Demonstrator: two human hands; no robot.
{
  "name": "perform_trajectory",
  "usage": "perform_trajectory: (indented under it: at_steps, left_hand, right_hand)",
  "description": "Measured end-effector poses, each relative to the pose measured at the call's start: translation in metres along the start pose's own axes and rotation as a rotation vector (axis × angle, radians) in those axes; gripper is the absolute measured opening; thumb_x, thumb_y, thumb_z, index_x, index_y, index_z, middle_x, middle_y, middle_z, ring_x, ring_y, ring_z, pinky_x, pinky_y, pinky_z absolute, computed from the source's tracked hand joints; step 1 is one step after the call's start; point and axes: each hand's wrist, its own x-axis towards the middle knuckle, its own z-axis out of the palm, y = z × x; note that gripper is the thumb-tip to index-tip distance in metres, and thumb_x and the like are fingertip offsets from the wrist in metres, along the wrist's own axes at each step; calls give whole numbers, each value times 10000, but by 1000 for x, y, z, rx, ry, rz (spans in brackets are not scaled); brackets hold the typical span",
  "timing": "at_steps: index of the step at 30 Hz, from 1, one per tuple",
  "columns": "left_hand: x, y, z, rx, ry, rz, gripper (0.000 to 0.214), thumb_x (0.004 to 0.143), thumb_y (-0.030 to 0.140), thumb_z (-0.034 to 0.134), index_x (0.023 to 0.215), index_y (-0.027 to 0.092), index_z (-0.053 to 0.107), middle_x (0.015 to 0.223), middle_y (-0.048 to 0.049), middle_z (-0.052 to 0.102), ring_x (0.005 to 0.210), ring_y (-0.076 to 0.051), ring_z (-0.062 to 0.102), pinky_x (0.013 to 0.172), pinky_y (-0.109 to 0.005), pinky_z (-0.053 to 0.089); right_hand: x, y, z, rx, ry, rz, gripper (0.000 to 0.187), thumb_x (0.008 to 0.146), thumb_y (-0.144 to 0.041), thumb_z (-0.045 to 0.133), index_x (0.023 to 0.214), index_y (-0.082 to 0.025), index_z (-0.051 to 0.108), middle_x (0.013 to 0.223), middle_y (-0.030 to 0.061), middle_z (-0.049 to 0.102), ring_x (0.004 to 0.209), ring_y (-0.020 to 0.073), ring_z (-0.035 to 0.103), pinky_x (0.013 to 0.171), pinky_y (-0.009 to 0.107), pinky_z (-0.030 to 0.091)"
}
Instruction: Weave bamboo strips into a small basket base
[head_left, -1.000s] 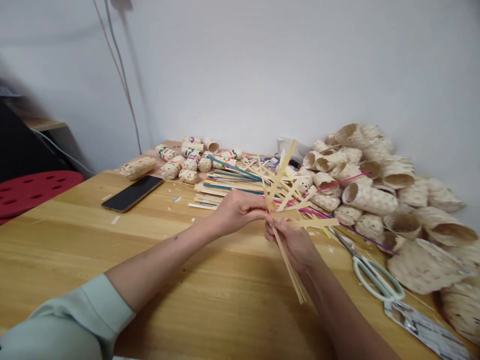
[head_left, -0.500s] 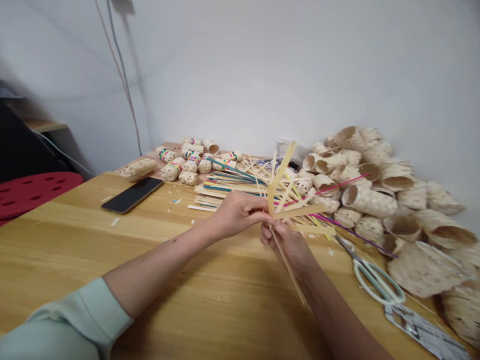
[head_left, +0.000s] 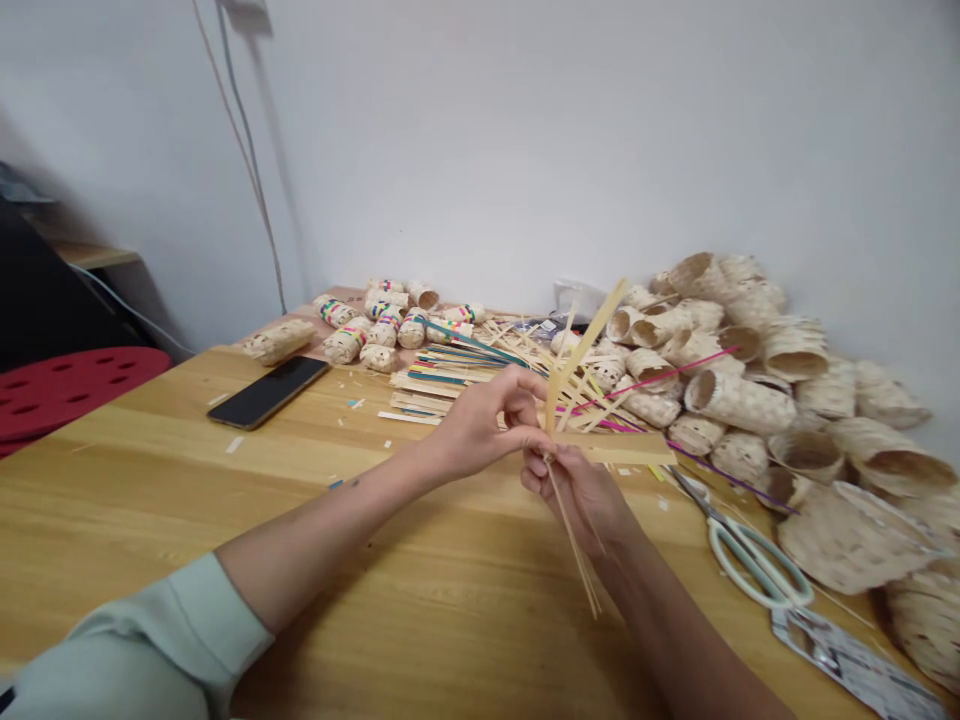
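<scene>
Both my hands meet over the middle of the table around a bundle of pale bamboo strips [head_left: 585,345]. My left hand [head_left: 499,420] comes from the left, its thumb and fingers closed on the strips where they cross. From below, my right hand [head_left: 581,490] grips the same crossing, fingers curled. Some wide strips fan upward and one lies out to the right; thin ends [head_left: 571,540] hang down toward me. The exact crossing is partly hidden by my fingers. Behind the hands lies a pile of loose natural and coloured strips [head_left: 427,378].
White-handled scissors [head_left: 757,560] lie to the right, beside a printed packet [head_left: 855,660]. Woven bamboo tubes [head_left: 739,400] are heaped at the right. Small woven pieces with coloured bands [head_left: 349,340] sit at the back left, near a phone [head_left: 268,390]. A red stool [head_left: 75,390] stands at the left.
The upright strips now lean further right, and the strips pointing right have shifted. My left fingers have lifted and bent more around the bundle. My right hand stays nearly in place.
</scene>
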Motion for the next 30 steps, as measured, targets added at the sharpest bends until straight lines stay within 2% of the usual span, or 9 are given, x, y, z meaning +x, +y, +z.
perform_trajectory:
  at_steps: [3,7,11,14,19,26,30]
  left_hand:
    - [-1,-2,4,-66,26,24,221,713,239,711,853,158,559,673,25,596,601,-93,569,610,-201,438]
    - [-1,-2,5,-1,9,72,81,748,218,671,777,156,628,685,2,627,630,-100,578,625,-201,451]
    - [0,-1,3,-15,-17,49,129,768,251,653,698,145,628,667,-9,640,603,-100,590,610,-203,466]
    - [0,-3,4,-32,3,13,123,761,258,656,725,143,633,695,-12,652,594,-99,599,601,-205,482]
    - [-1,-10,6,-15,78,50,87,741,247,678,742,162,665,684,-6,677,598,-110,633,592,-200,499]
    - [-7,-7,14,-71,179,26,87,735,250,695,708,174,662,529,29,634,441,-98,595,463,-185,477]
    - [-11,-6,23,-122,263,4,83,733,260,691,742,181,669,557,28,644,426,-92,580,423,-180,466]
  right_hand:
    - [1,1,1,7,-13,-26,224,656,-338,710,721,-191,555,657,-27,479,570,87,388,516,226,354]
    - [3,3,1,-11,-14,-81,246,659,-335,715,817,-197,586,696,-21,506,588,91,402,515,224,355]
    - [3,3,-3,-47,-44,-120,283,654,-381,749,802,-192,599,707,-7,536,595,97,419,520,231,352]
    - [3,5,-8,-55,-57,-147,284,662,-379,761,832,-215,603,715,-11,557,612,103,451,534,228,357]
    - [3,11,-8,-66,-9,-176,198,736,-360,711,792,-224,578,762,-12,590,665,108,503,549,218,362]
    - [6,23,-5,-29,-10,-252,145,791,-341,639,812,-231,547,627,-46,521,552,98,452,536,232,352]
    - [6,24,-2,-33,13,-243,143,793,-341,616,819,-221,543,603,-51,498,530,96,429,525,236,348]
